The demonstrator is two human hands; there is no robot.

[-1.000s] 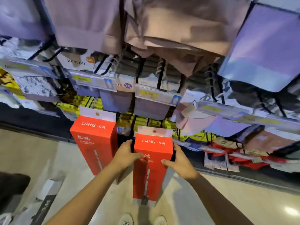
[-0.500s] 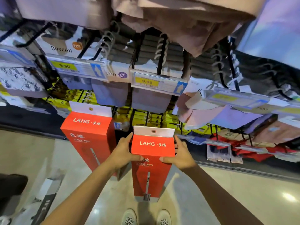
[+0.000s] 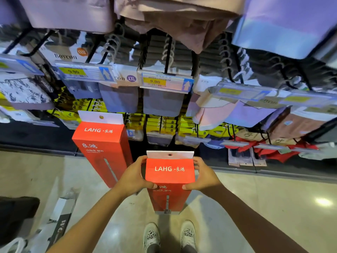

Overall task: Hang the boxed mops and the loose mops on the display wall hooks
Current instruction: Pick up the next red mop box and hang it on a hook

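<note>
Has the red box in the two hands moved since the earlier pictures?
Yes. The held red box has come away from the display wall toward the person: its white tab sat level with the hung red box, and now sits clearly lower.

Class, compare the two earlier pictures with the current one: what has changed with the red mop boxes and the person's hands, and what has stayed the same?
The held red box sits lower in view and nearer the person, its white hang tab now well below the yellow packets; part of that shift may come from the camera tilting. Unchanged: left hand and right hand still grip its top sides, and the other red box still hangs at the left.
</note>
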